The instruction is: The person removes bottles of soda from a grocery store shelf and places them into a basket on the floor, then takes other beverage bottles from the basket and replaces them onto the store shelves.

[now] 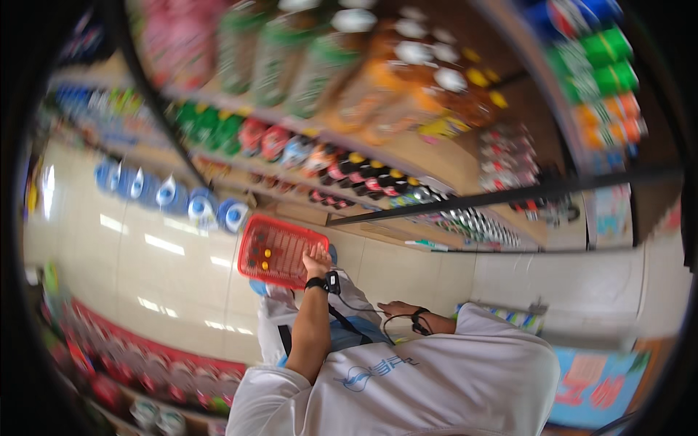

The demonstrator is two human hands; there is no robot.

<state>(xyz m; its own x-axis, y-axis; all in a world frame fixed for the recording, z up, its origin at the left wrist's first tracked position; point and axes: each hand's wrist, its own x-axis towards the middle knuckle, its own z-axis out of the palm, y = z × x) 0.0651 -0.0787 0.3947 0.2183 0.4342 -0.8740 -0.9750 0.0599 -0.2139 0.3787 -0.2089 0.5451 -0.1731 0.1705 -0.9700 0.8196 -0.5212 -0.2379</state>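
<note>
My left hand [317,260] grips the near right rim of a red plastic shopping basket [283,223]. Inside, toward the left, are a few drink bottles; two yellow caps [266,260] and several dark caps show. Bodies of these bottles are hard to make out. My right hand [397,309] hangs low by my right side, its fingers loosely spread, with nothing visible in it. A black cable [360,309] runs between the bands on my two wrists and passes close to the right fingers.
Drink shelves [425,158] with bottles and cans rise ahead, framed by a dark metal bar [463,201]. Large blue water jugs [199,207] line the floor beyond the basket. Another stocked shelf [163,340] curves along the left. Pale tiles [180,267] cover the floor.
</note>
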